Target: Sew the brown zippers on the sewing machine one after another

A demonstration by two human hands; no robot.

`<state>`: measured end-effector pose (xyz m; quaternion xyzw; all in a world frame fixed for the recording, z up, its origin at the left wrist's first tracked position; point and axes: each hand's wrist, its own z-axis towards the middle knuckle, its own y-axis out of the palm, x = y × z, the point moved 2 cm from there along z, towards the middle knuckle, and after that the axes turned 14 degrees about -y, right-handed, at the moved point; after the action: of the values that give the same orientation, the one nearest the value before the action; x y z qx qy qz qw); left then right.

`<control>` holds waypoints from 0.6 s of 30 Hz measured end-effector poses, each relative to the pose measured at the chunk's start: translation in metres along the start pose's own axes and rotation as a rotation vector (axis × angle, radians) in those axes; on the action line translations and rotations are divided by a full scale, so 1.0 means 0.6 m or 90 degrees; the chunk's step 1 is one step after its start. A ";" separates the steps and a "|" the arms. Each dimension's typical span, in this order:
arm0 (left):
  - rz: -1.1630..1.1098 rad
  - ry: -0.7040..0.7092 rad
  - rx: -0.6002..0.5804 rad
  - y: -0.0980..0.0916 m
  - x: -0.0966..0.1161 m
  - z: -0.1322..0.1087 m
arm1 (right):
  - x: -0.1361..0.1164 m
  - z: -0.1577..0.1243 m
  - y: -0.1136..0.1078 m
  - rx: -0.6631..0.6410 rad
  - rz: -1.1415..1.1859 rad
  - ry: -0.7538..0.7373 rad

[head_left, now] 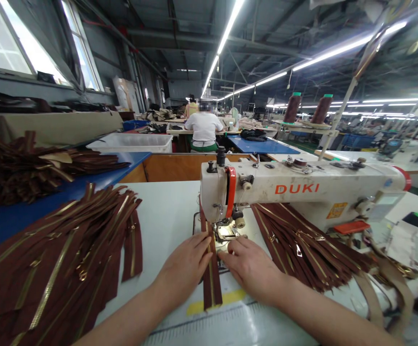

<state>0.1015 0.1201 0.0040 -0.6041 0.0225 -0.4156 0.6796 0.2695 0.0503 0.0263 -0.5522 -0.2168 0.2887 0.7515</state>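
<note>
A brown zipper strip with brass teeth (212,283) lies on the white sewing table and runs up under the presser foot (226,231) of a white DUKI sewing machine (302,190). My left hand (185,269) lies flat on the table with its fingertips pressing the strip's left edge. My right hand (254,269) rests on the strip's right side, fingers reaching to just below the presser foot. Both hands lie with fingers stretched out, pressing rather than gripping.
A large heap of brown zippers (57,269) covers the table's left. Another bundle (302,245) lies under the machine's arm at right. More brown pieces (21,168) sit on a blue table. A person in a white shirt (204,129) sits ahead, back turned.
</note>
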 end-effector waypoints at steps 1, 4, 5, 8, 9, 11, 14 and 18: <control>0.001 -0.007 -0.001 -0.001 0.001 0.000 | -0.001 0.003 0.000 -0.008 -0.006 -0.006; 0.014 -0.034 -0.001 -0.003 0.004 0.001 | -0.003 0.014 0.001 -0.007 0.005 0.009; 0.015 -0.038 -0.001 -0.003 0.004 0.001 | -0.003 0.018 0.002 -0.001 0.015 0.020; 0.010 -0.035 0.002 -0.003 0.004 0.000 | 0.002 0.029 0.007 0.018 0.049 0.056; 0.008 -0.031 0.005 -0.003 0.004 -0.001 | 0.004 0.032 0.010 0.023 0.058 0.066; 0.008 -0.018 0.007 -0.002 0.003 -0.003 | 0.008 0.036 0.015 0.029 0.070 0.081; 0.023 0.000 0.009 -0.001 0.002 -0.004 | 0.009 0.038 0.022 0.045 0.078 0.096; 0.052 0.006 -0.004 -0.001 0.002 -0.004 | 0.006 0.035 0.027 0.072 0.087 0.089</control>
<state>0.1008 0.1177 0.0043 -0.6027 0.0515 -0.3900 0.6942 0.2555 0.0713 0.0171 -0.5414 -0.1092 0.3116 0.7732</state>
